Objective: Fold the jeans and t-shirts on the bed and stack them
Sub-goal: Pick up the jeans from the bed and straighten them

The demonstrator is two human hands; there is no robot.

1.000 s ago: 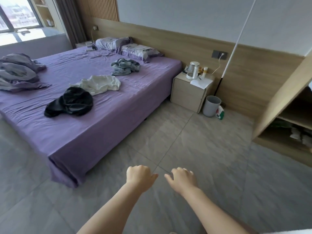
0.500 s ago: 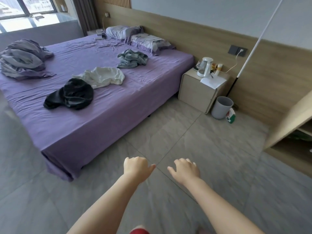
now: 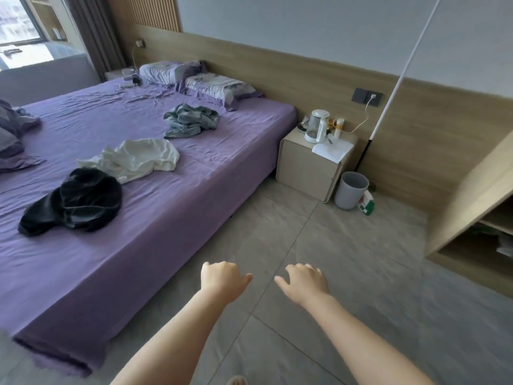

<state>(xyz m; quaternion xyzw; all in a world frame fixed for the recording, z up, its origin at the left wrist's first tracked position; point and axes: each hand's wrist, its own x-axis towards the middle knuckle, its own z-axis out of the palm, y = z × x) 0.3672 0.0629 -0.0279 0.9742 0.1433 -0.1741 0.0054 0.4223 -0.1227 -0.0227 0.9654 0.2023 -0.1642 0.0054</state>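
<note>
Both bare hands hover over the grey tiled floor (image 3: 347, 245) beside the purple-sheeted bed (image 3: 138, 259), the left hand (image 3: 222, 279) and right hand (image 3: 305, 282) loosely curled, grasping nothing. On the sheet lie a crumpled black garment (image 3: 75, 202), a rumpled white t-shirt (image 3: 136, 158) and a bunched grey-blue garment (image 3: 190, 120), all unfolded

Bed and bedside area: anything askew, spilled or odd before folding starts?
Nothing spilled or damaged. Three garments lie crumpled, unfolded: black, white, grey-green. A sheet of paper overhangs the nightstand edge. Both hands hold nothing.
</note>
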